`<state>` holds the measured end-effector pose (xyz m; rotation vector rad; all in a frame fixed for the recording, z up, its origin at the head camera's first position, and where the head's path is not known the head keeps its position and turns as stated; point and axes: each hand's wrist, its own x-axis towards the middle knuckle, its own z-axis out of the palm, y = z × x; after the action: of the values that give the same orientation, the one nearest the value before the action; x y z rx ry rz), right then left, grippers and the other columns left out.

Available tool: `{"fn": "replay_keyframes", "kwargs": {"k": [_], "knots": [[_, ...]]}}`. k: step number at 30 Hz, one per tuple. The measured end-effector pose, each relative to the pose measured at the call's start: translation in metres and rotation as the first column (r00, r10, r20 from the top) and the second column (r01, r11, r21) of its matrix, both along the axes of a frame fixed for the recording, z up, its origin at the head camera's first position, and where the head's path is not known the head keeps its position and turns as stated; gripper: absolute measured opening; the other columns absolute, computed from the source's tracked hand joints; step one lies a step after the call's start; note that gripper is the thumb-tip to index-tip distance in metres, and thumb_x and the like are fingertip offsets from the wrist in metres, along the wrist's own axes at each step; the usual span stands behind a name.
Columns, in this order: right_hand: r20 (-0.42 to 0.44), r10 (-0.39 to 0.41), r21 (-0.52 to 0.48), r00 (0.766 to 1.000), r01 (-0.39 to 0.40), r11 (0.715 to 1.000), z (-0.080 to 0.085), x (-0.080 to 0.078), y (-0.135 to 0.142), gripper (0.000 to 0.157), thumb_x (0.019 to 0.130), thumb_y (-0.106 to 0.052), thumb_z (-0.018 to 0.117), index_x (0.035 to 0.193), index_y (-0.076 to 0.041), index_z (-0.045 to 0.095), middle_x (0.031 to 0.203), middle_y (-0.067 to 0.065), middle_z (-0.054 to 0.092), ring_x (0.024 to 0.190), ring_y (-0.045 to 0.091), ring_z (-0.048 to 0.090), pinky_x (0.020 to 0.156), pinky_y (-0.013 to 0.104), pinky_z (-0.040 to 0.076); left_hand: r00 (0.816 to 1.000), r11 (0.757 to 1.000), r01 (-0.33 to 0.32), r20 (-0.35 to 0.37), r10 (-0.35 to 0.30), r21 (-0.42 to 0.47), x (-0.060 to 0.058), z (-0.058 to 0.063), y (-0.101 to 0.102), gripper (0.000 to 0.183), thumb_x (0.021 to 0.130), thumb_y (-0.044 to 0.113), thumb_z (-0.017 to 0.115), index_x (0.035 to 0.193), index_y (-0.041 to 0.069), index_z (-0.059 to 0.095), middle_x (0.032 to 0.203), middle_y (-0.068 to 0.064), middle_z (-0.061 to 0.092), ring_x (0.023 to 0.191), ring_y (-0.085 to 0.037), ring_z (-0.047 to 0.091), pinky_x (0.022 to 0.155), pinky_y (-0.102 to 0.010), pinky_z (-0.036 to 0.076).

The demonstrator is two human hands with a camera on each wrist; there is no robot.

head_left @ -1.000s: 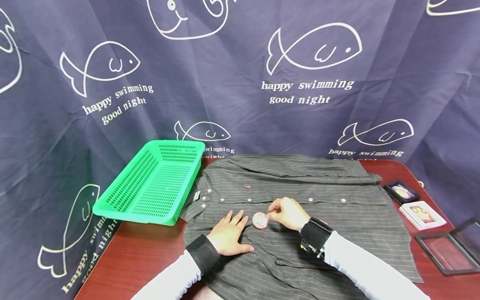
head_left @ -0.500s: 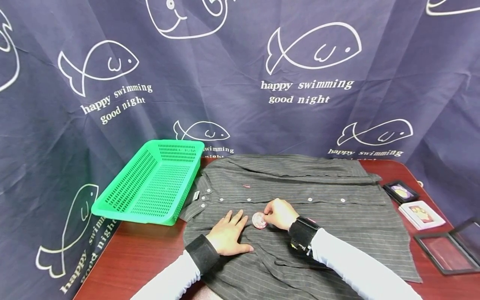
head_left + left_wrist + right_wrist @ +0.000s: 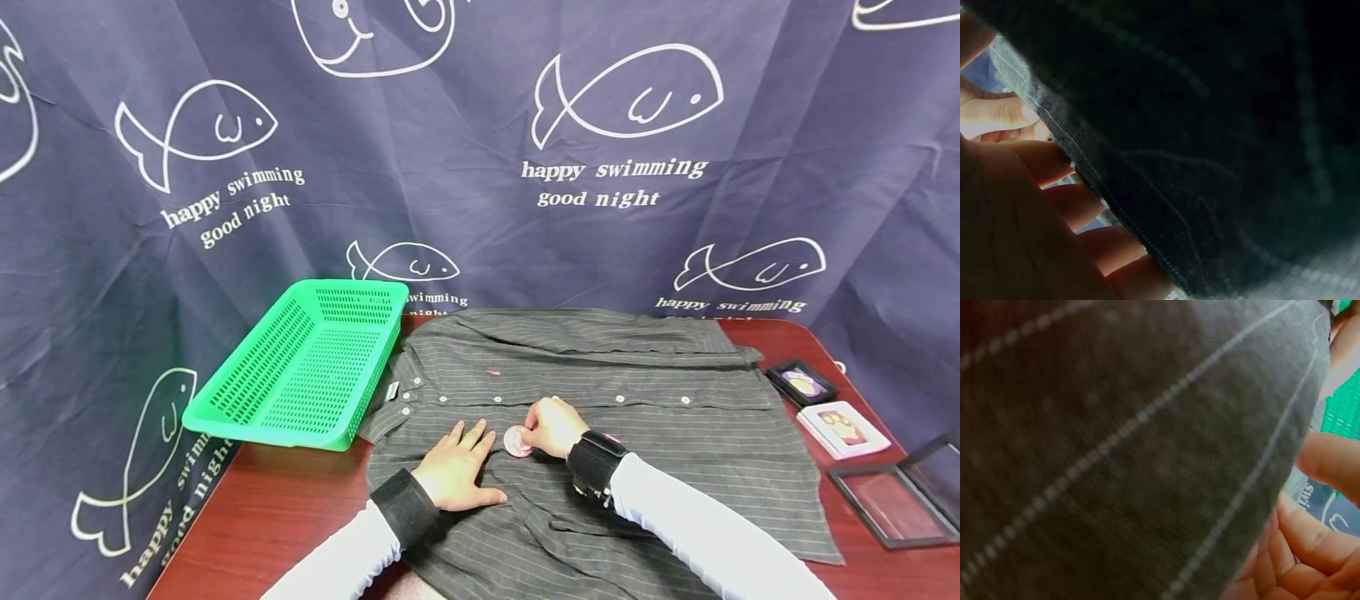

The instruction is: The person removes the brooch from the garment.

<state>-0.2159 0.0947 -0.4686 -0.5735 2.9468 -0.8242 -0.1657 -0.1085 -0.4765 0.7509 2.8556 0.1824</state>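
Observation:
A dark grey pinstriped shirt (image 3: 690,475) lies spread out, its button placket running across it. On its chest sits a small round pink-and-white disc (image 3: 514,442), too small to identify further. My right hand (image 3: 555,427) holds the disc's right edge with curled fingers, which cover part of it. In the right wrist view, shirt cloth hides the fingertips' contact. My left hand (image 3: 456,472) rests flat on the shirt, left of the disc, fingers spread. Dark cloth fills most of the left wrist view beside the left fingers (image 3: 1110,247).
A green plastic basket (image 3: 322,375) stands at the left beside the collar. On the right of the red-brown table (image 3: 300,492) lie a small black-framed picture (image 3: 802,383), a white-framed one (image 3: 843,429) and an opened black frame (image 3: 892,504). A printed curtain (image 3: 480,167) hangs behind.
My right hand has slid a little to the left, so its fingers now overlap the disc's right side. My left hand and the shirt have stayed put.

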Motion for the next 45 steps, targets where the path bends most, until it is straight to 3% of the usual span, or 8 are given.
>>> {"fn": "replay_keyframes", "kwargs": {"k": [4,7,11,32,36,39,42,45], "knots": [[0.003,0.002,-0.007,1.0,-0.002,1.0,0.001,0.0,0.001,0.014,0.069,-0.01,0.077,0.062,-0.01,0.065,0.056,-0.004,0.059,0.055,0.01,0.048,0.102,0.05,0.044,1.0,1.0,-0.001,0.002,0.001,0.001,0.0,0.0,0.0,0.091,0.08,0.066,0.064,0.147,0.008,0.044,0.156,-0.014,0.037,0.142,-0.045,0.034,0.114,-0.051,0.035],[-0.007,0.005,-0.028,1.0,-0.005,1.0,0.002,0.001,0.003,0.013,0.065,-0.008,0.077,0.063,-0.01,0.064,0.057,-0.004,0.059,0.055,0.01,0.047,0.078,0.038,0.052,1.0,1.0,-0.001,0.008,0.001,0.004,-0.001,-0.001,0.0,0.091,0.08,0.066,0.064,0.148,0.008,0.043,0.157,-0.014,0.036,0.142,-0.045,0.034,0.114,-0.052,0.035],[-0.008,0.019,-0.067,1.0,-0.019,0.998,0.003,0.001,0.006,0.012,0.066,-0.007,0.076,0.065,-0.009,0.064,0.059,-0.004,0.06,0.055,0.008,0.047,0.053,0.026,0.04,1.0,1.0,0.005,0.007,-0.005,0.005,-0.001,-0.001,0.0,0.091,0.08,0.066,0.064,0.148,0.008,0.043,0.157,-0.014,0.036,0.142,-0.045,0.034,0.114,-0.051,0.034],[-0.007,0.07,-0.153,0.998,-0.07,0.986,0.005,0.006,0.014,0.009,0.071,-0.002,0.068,0.068,-0.009,0.063,0.058,-0.006,0.057,0.052,0.003,0.045,0.051,0.022,0.039,0.998,0.994,0.02,-0.06,-0.014,0.108,-0.013,0.003,0.008,0.081,0.084,0.057,0.065,0.143,0.005,0.048,0.148,-0.013,0.049,0.139,-0.031,0.045,0.11,-0.043,0.041],[-0.049,0.076,-0.134,0.996,-0.082,0.988,0.004,0.007,0.015,0.01,0.071,-0.002,0.068,0.068,-0.011,0.063,0.056,-0.008,0.056,0.051,0.001,0.044,0.082,0.039,0.053,0.996,0.993,0.036,-0.091,-0.025,0.115,-0.015,0.003,0.011,0.075,0.086,0.053,0.065,0.142,0.006,0.05,0.147,-0.012,0.051,0.138,-0.03,0.046,0.109,-0.042,0.042],[-0.075,0.086,-0.125,0.993,-0.095,0.988,0.004,0.009,0.015,0.012,0.071,-0.003,0.069,0.068,-0.012,0.062,0.056,-0.008,0.055,0.05,0.0,0.044,0.099,0.049,0.047,0.994,0.993,0.048,-0.104,-0.036,0.112,-0.018,0.002,0.014,0.07,0.087,0.051,0.065,0.14,0.007,0.053,0.145,-0.011,0.053,0.137,-0.03,0.048,0.109,-0.041,0.043],[-0.079,0.092,-0.119,0.993,-0.101,0.988,0.006,0.012,0.014,0.014,0.071,-0.004,0.07,0.068,-0.014,0.06,0.057,-0.009,0.055,0.051,0.001,0.044,0.075,0.032,0.052,0.993,0.994,0.053,-0.111,-0.041,0.101,-0.02,-0.002,0.016,0.068,0.088,0.05,0.064,0.139,0.007,0.054,0.145,-0.009,0.053,0.136,-0.028,0.049,0.109,-0.04,0.043],[-0.091,0.095,-0.09,0.991,-0.103,0.991,0.007,0.015,0.013,0.017,0.072,-0.007,0.072,0.068,-0.016,0.058,0.06,-0.009,0.055,0.053,0.002,0.044,0.052,0.021,0.037,0.993,0.995,0.049,-0.109,-0.039,0.089,-0.022,-0.005,0.017,0.066,0.087,0.049,0.065,0.138,0.007,0.055,0.145,-0.008,0.053,0.136,-0.027,0.049,0.108,-0.039,0.043]]}}
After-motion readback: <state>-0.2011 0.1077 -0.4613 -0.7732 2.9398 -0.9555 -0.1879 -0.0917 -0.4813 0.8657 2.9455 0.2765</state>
